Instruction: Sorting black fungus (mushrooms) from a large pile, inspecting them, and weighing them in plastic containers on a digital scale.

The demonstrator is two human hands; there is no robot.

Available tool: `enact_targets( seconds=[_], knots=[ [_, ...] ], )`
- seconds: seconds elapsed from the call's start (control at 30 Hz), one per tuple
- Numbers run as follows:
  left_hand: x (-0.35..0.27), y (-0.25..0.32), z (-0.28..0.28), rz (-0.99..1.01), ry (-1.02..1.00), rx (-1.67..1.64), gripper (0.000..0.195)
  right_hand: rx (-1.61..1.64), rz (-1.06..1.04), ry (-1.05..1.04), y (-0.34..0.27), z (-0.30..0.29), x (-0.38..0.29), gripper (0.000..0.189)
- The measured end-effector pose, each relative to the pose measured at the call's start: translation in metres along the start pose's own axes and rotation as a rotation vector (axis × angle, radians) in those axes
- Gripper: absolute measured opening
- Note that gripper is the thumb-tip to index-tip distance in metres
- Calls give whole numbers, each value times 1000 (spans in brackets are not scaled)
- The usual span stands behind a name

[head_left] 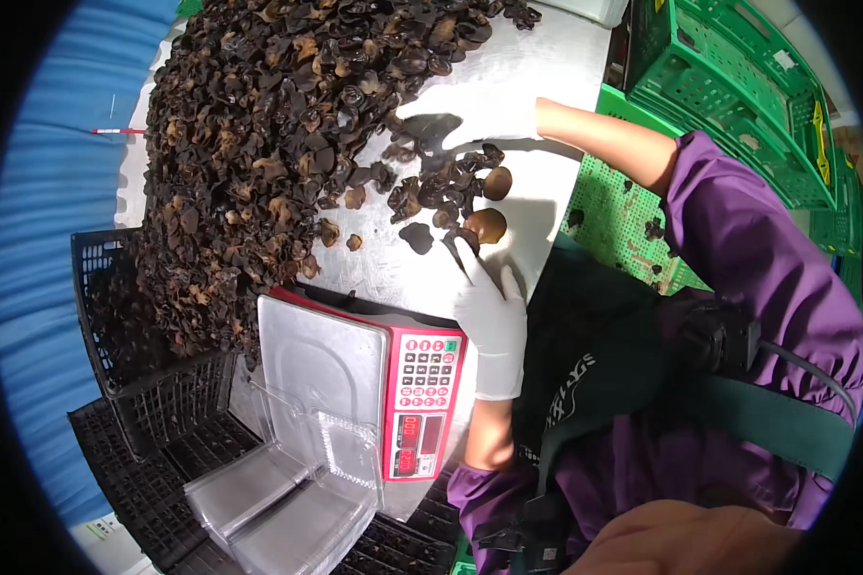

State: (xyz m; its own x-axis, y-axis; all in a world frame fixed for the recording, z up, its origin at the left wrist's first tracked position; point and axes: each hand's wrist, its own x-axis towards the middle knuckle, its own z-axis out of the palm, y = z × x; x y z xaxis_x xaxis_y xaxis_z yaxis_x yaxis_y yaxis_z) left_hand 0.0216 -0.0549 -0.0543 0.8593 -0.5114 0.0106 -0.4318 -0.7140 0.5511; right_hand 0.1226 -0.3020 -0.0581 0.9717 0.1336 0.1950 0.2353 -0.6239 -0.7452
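A large heap of dark wood ear mushrooms (259,151) covers the far part of a metal table (546,65). My right hand (475,111), in a white glove, reaches over the heap's near edge. Dark pieces show between its thumb and fingers; glare hides whether it grips them. My left hand (492,316), also gloved in white, has its thumb apart. One fingertip touches a dark mushroom piece (464,239) beside a smooth brown one (487,225). Between the hands lies a small loose group of mushrooms (442,190). A single flat piece (416,238) lies apart from them.
A red digital scale (454,359) with a metal pan (316,345) stands by my left hand. Clear plastic boxes (288,503) are stacked beside it, partly over the pan. Black crates (165,388) stand beyond. Green crates (733,93) are on my right. Blue sheeting (57,215) hangs opposite.
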Motion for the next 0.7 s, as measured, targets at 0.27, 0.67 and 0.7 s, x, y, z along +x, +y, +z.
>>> enact_targets(
  seconds=[0.27, 0.67, 0.7],
  knots=[
    [95, 0, 23, 241, 355, 148, 25, -53, -12, 240, 11, 1, -26, 35],
    [102, -50, 13, -106, 296, -638, 30, -49, 89, 229, 7, -3, -52, 27],
    [101, -51, 15, -116, 322, -698, 30, -55, 92, 243, 11, -2, -51, 26]
  ],
)
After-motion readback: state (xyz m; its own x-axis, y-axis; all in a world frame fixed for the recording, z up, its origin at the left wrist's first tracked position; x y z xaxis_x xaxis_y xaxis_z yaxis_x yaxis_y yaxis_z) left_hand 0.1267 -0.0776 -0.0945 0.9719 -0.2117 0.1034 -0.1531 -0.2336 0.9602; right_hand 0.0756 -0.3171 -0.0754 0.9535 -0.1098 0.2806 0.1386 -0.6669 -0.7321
